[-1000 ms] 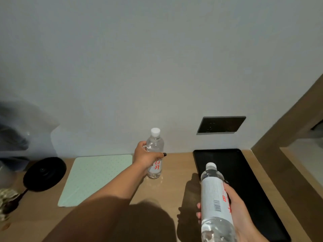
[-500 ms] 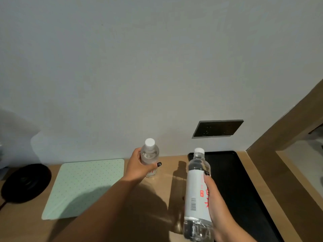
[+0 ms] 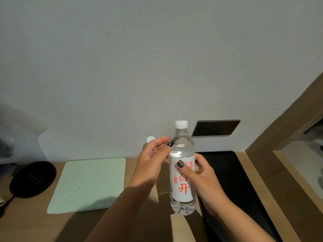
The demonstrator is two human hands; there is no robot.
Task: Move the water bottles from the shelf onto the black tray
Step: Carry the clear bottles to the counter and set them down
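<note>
My right hand grips a clear water bottle with a white cap and a white label with red characters. It holds the bottle upright above the wooden shelf, just left of the black tray. My left hand is beside it with fingers spread, and one dark-nailed fingertip touches the bottle's shoulder. A second water bottle stands behind my left hand; only its white cap and neck show. Nothing stands on the visible part of the tray.
A pale green dotted mat lies on the shelf to the left. A black round disc sits at the far left. A dark socket plate is on the wall. A wooden side panel bounds the right.
My right hand has swung its bottle upright and moved it up and left, next to my left hand. My left hand has let go of the second bottle and opened toward the held one.
</note>
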